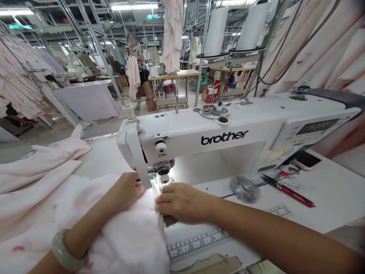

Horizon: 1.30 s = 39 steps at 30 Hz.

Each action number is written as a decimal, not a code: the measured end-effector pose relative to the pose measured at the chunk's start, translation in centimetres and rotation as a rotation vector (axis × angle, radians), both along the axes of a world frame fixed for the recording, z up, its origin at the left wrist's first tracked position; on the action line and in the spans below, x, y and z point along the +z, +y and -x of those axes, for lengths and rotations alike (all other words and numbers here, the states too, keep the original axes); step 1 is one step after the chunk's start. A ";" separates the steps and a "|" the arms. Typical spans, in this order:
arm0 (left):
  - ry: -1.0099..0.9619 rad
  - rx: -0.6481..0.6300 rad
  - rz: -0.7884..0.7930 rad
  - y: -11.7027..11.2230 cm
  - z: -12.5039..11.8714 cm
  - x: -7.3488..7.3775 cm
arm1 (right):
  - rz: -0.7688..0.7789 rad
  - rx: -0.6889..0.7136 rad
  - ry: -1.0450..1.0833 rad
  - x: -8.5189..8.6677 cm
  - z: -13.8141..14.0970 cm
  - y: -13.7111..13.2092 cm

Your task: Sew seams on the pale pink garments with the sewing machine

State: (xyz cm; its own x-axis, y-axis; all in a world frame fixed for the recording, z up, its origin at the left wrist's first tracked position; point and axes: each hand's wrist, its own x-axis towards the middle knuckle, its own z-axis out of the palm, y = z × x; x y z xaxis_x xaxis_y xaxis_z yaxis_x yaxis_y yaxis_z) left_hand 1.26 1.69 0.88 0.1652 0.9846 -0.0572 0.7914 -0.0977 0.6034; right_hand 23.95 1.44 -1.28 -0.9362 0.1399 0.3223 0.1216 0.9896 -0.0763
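Note:
A white sewing machine [182,133] marked "brother" stands before me, its lamp lighting the needle area. Pale pink fluffy fabric [128,236] spreads over the left of the table and runs up to the needle. My left hand [129,188] is closed on this fabric just left of the needle, partly behind a white strip on the machine head. My right hand [181,201] presses the fabric's right edge close in front of the needle, fingers bent together. The presser foot is mostly hidden behind my fingers.
On the right of the table lie red-handled scissors [293,192], a round clear dish [245,189] and a phone [306,160]. A printed ruler [199,245] crosses the front edge. Thread cones [216,30] stand behind; a person [137,64] is farther back.

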 end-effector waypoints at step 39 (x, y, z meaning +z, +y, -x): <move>0.237 0.030 -0.203 -2.5 -1.3 -1.8 | 0.010 -0.165 -0.072 0.3 -0.3 0.1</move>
